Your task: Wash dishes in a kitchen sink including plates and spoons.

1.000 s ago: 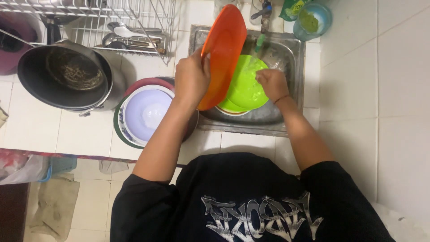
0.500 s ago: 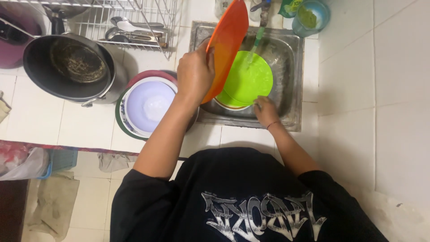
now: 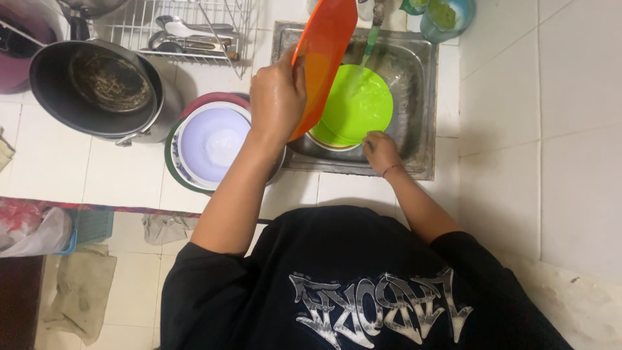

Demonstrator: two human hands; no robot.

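My left hand [image 3: 277, 97] grips the lower edge of an orange plate [image 3: 327, 52] and holds it tilted on edge over the left side of the metal sink [image 3: 424, 97]. A bright green plate [image 3: 356, 104] lies in the sink on top of other dishes, under a thin stream of water [image 3: 370, 42]. Wet, my right hand [image 3: 381, 150] rests at the near edge of the green plate with its fingers curled on the rim.
A stack of plates topped by a pale lavender one [image 3: 214, 146] sits on the tiled counter left of the sink. Farther left stands a large dark pot [image 3: 97, 87]. A wire rack with spoons [image 3: 188, 26] is behind, and a blue cup [image 3: 447, 16] is at the back right.
My right hand slid from the green plate's right side down to its near edge. My left hand kept the orange plate and lifted it a little higher over the sink.
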